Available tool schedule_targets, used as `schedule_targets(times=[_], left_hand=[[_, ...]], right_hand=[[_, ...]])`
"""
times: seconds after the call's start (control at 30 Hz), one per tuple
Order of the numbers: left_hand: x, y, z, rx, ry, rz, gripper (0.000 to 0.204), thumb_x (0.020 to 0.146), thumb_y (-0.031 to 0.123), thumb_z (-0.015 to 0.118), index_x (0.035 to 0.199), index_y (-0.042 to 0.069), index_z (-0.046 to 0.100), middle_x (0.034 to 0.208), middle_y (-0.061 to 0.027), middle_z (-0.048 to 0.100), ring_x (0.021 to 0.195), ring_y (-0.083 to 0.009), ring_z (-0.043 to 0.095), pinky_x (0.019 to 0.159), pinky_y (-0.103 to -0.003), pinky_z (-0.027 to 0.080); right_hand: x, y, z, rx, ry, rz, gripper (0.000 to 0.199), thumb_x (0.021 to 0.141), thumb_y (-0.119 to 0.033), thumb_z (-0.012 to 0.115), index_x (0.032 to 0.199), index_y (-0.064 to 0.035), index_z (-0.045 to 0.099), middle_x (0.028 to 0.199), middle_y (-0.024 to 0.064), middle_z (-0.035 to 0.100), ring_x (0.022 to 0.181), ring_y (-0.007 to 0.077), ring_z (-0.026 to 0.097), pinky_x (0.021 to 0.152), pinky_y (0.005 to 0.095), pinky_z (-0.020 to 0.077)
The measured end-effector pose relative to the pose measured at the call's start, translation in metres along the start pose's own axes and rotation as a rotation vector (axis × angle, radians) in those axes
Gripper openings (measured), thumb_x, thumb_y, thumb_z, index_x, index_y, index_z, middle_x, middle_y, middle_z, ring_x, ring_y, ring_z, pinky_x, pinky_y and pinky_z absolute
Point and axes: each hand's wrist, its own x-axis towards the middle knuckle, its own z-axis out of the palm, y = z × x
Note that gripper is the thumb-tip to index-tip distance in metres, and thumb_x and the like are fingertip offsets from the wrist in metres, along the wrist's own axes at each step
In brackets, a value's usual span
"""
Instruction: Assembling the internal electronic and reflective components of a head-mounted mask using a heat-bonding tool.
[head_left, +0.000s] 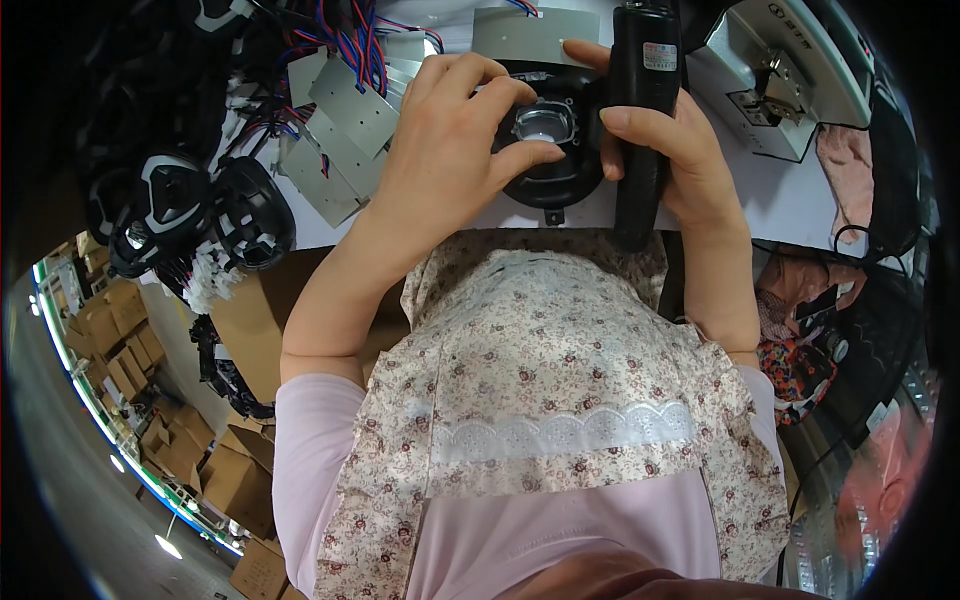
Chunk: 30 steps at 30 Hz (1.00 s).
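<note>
Head view.

Left fingers (505, 92): bent, thumb and forefinger parted about the lens (546, 128); whether it is pinched between them cannot be told.

Lens: one, clear, framed, seated at the middle of the housing (550, 188).

Housing: one, black, rounded, found under the left fingers and just left of the right fingers (640, 122); a small tab is shown at its near edge.

Right fingers: wrapped around the tool (637, 205), thumb laid across it.

Tool: one, black, long, bearing a white label; held lengthwise, its lower end extended past the right fingers towards the apron (540, 350).

Desk (780, 195): white, spread beneath both hands.

Plates (355, 115): several, grey, scattered left of the left fingers; one more placed beyond both hands.

Wires (355, 50): red and blue, heaped beyond the plates.

Black parts (255, 215): several, piled farther left of the left fingers.

Machine (790, 80): pale, boxy, stationed right of the right fingers.

Cloth (847, 180): pink, laid beside the machine.
</note>
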Motion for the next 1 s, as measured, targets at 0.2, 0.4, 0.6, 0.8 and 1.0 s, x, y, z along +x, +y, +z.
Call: schedule_targets(times=[0.2,0.4,0.6,0.8,1.0], left_hand=[[-0.002,0.0,0.002,0.023,0.022,0.024,0.044,0.072,0.032,0.088,0.103,0.004,0.073,0.104,-0.0087,0.064,0.103,-0.0305,0.057,0.088,-0.041,0.048],[-0.004,-0.001,0.005,0.026,0.067,0.053,0.043,0.072,0.031,0.088,0.102,0.004,0.073,0.105,-0.0081,0.064,0.104,-0.0303,0.057,0.088,-0.041,0.048],[-0.002,-0.002,-0.009,-0.016,0.114,0.017,0.045,0.074,0.029,0.088,0.108,0.005,0.07,0.109,-0.0079,0.065,0.102,-0.0282,0.06,0.088,-0.039,0.049],[0.015,-0.02,-0.032,-0.101,0.157,0.148,0.046,0.072,0.02,0.091,0.109,0.006,0.068,0.115,-0.0081,0.064,0.105,-0.0262,0.064,0.088,-0.037,0.052],[0.022,-0.018,-0.037,-0.318,-0.033,0.107,0.043,0.073,0.014,0.089,0.11,0.005,0.069,0.117,-0.0095,0.064,0.1,-0.0229,0.065,0.085,-0.032,0.052]], right_hand=[[-0.001,0.0,0.0,0.0,-0.006,-0.001,0.066,0.086,-0.021,0.073,0.143,0.0035,0.052,0.08,0.0026,0.064,0.062,0.011,0.064,0.061,0.0237,0.0512],[0.0,-0.001,0.0,-0.011,-0.024,0.002,0.066,0.086,-0.02,0.072,0.143,0.0035,0.052,0.081,0.0029,0.064,0.062,0.0113,0.064,0.061,0.0246,0.0513],[-0.003,-0.007,-0.002,-0.04,-0.023,-0.027,0.064,0.086,-0.021,0.07,0.143,0.0036,0.053,0.076,0.0031,0.064,0.061,0.0113,0.063,0.058,0.0235,0.0491],[-0.023,-0.024,0.001,0.048,-0.118,0.02,0.064,0.084,-0.02,0.069,0.141,0.0061,0.054,0.085,0.0079,0.067,0.057,0.0121,0.063,0.054,0.0239,0.0508],[-0.033,-0.032,0.005,0.128,-0.082,0.093,0.064,0.082,-0.014,0.071,0.141,0.0057,0.054,0.102,0.0104,0.069,0.059,0.0128,0.064,0.054,0.0243,0.0517]])
